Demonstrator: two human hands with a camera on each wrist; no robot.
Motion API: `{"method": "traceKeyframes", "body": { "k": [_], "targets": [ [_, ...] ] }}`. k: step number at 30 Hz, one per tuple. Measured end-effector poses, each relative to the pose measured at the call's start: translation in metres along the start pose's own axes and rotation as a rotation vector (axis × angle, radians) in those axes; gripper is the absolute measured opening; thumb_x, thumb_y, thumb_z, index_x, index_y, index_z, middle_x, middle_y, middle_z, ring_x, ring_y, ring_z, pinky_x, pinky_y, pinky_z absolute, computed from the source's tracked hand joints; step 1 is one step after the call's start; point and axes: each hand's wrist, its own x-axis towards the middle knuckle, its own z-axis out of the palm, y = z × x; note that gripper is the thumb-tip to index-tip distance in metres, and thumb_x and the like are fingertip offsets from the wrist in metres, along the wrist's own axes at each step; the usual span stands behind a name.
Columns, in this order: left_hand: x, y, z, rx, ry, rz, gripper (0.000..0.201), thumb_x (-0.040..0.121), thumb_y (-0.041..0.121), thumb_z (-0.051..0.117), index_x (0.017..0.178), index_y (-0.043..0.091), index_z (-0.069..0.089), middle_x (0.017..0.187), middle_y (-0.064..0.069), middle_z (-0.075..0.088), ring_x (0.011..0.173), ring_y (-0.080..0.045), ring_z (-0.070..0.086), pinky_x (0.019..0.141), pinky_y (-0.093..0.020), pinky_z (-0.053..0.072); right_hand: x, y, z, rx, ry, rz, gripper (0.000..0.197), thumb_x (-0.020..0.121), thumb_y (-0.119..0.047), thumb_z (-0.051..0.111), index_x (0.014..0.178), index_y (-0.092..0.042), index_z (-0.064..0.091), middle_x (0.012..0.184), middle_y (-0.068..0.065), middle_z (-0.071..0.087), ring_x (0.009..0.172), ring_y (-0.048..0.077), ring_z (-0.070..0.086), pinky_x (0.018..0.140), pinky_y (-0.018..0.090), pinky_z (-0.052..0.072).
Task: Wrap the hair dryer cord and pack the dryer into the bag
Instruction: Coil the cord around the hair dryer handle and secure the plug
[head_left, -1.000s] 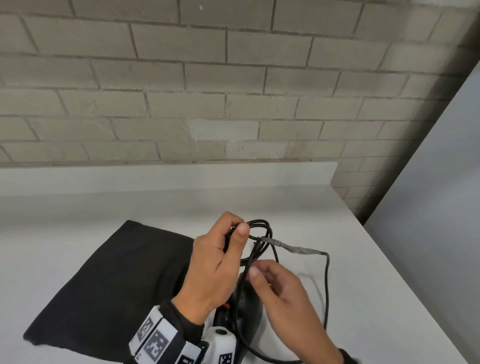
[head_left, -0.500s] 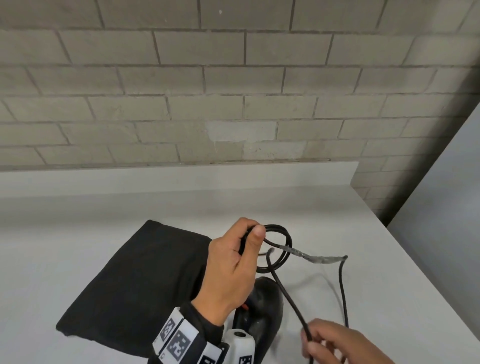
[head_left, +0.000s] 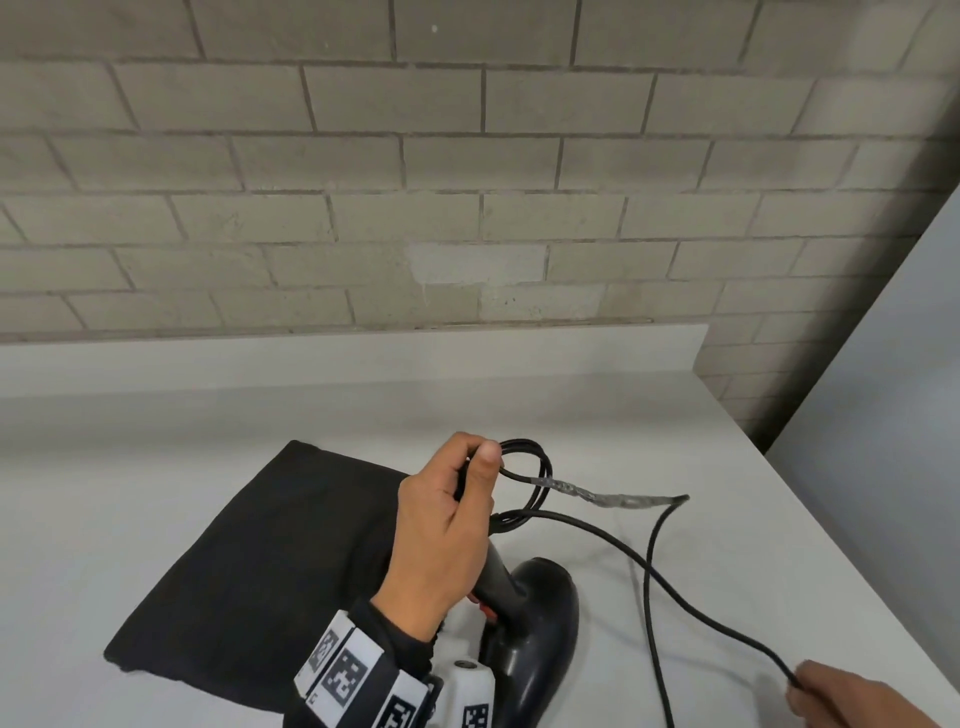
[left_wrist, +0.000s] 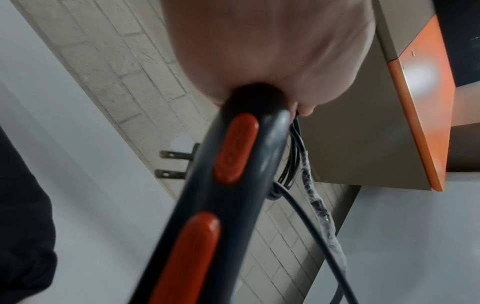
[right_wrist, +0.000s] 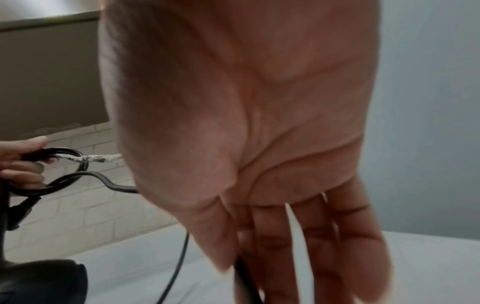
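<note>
Your left hand (head_left: 447, 525) is curled round the handle of the hair dryer (head_left: 530, 623) and pins a few finished coils of cord (head_left: 602, 540) under the thumb at the handle's top; the dryer's body rests nose-down on the white counter (head_left: 727, 467), just beside the black bag (head_left: 249, 561) that lies flat to its left. Your right hand (head_left: 852, 696) sits well apart at the lower right, pinching the slack cord between thumb and fingers, though the wrist view is blurred and I cannot tell how firmly; the other fingers hang straight.

To do this loop well, bring the right hand up and over toward the left thumb in the same direction as the coils already there; match their size so the bundle stays even; lift the thumb only long enough to trap the new turn. Mind the taped stretch (head_left: 597, 493) of cord; it looks stiff and will likely resist a tight bend, so let it take a gentler curve. The plug (left_wrist: 176, 164) juts out beside the handle; keep it free of the loops. Hold the dryer steady on the counter; don't let the cord drag it toward the edge.
</note>
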Motion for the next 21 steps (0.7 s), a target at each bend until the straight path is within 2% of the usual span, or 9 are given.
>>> {"method": "traceKeyframes", "body": {
  "k": [1,3,5,7,10,12,14,17,21],
  "targets": [
    [-0.002,0.000,0.000,-0.001,-0.005,-0.003,0.040,0.091,0.066,0.044,0.078,0.031,0.058,0.048,0.008,0.036,0.048,-0.014,0.034,0.047,-0.043,0.037,0.004,-0.002,0.001,-0.051,0.026,-0.034,0.032,0.081,-0.056,0.062,0.059,-0.071,0.044,0.057,-0.026,0.056,0.080,0.000,0.066,0.072,0.007,0.040],
    [-0.004,0.000,0.002,0.008,-0.009,0.001,0.040,0.090,0.067,0.043,0.078,0.032,0.058,0.049,0.008,0.036,0.048,-0.013,0.033,0.046,-0.042,0.035,-0.002,-0.027,-0.010,-0.070,0.004,-0.148,0.005,0.069,-0.080,0.044,0.070,-0.076,0.043,0.073,-0.032,0.056,0.089,-0.008,0.062,0.076,0.001,0.036],
    [-0.007,0.002,0.003,0.016,-0.006,0.013,0.039,0.091,0.067,0.043,0.078,0.033,0.057,0.049,0.009,0.037,0.048,-0.012,0.034,0.046,-0.039,0.034,-0.010,-0.060,-0.025,0.060,-0.095,-0.188,0.033,0.063,-0.065,0.059,0.091,-0.069,0.043,0.104,-0.036,0.050,0.105,-0.004,0.056,0.083,-0.001,0.032],
    [-0.008,0.005,0.005,0.010,-0.001,0.018,0.039,0.091,0.067,0.043,0.078,0.033,0.057,0.048,0.008,0.037,0.047,-0.012,0.033,0.045,-0.039,0.033,-0.016,-0.086,-0.033,0.126,-0.067,-0.306,0.078,0.053,-0.070,0.066,0.117,-0.058,0.023,0.116,-0.039,0.038,0.113,-0.007,0.047,0.091,0.006,0.032],
    [-0.011,0.012,0.007,0.006,0.005,0.034,0.038,0.092,0.064,0.044,0.079,0.031,0.058,0.048,0.007,0.037,0.046,-0.014,0.032,0.045,-0.040,0.033,-0.026,-0.130,-0.048,0.242,-0.048,-0.434,0.084,0.042,-0.094,0.054,0.115,-0.062,0.028,0.115,-0.043,0.044,0.110,-0.018,0.046,0.093,0.009,0.039],
    [-0.012,0.017,0.007,0.025,0.005,0.061,0.038,0.092,0.064,0.044,0.080,0.031,0.058,0.048,0.006,0.037,0.046,-0.013,0.033,0.044,-0.037,0.032,-0.029,-0.153,-0.054,0.362,-0.029,-0.483,0.072,0.048,-0.090,0.057,0.111,-0.058,0.044,0.110,-0.034,0.059,0.106,-0.015,0.053,0.086,0.010,0.045],
    [-0.012,0.022,0.007,0.059,0.008,0.100,0.036,0.094,0.061,0.043,0.081,0.030,0.057,0.049,0.005,0.039,0.045,-0.010,0.034,0.043,-0.032,0.033,-0.029,-0.175,-0.055,0.476,-0.069,-0.522,0.048,0.071,-0.069,0.066,0.112,-0.047,0.054,0.106,-0.025,0.065,0.096,-0.008,0.062,0.079,0.014,0.050],
    [-0.011,0.028,0.005,0.124,0.029,0.164,0.033,0.095,0.051,0.045,0.083,0.024,0.058,0.052,0.000,0.044,0.043,-0.007,0.037,0.044,-0.021,0.034,-0.025,-0.205,-0.054,0.610,-0.098,-0.587,0.024,0.091,-0.049,0.056,0.110,-0.035,0.061,0.096,-0.016,0.068,0.071,-0.001,0.065,0.070,0.023,0.051],
    [-0.009,0.028,0.002,0.171,0.079,0.170,0.031,0.096,0.046,0.045,0.084,0.022,0.059,0.057,-0.001,0.049,0.043,-0.008,0.041,0.043,-0.015,0.033,-0.018,-0.221,-0.048,0.727,-0.028,-0.634,0.019,0.100,-0.028,0.049,0.095,-0.024,0.067,0.068,-0.008,0.064,0.054,-0.003,0.053,0.057,0.009,0.036]
  ]
}}
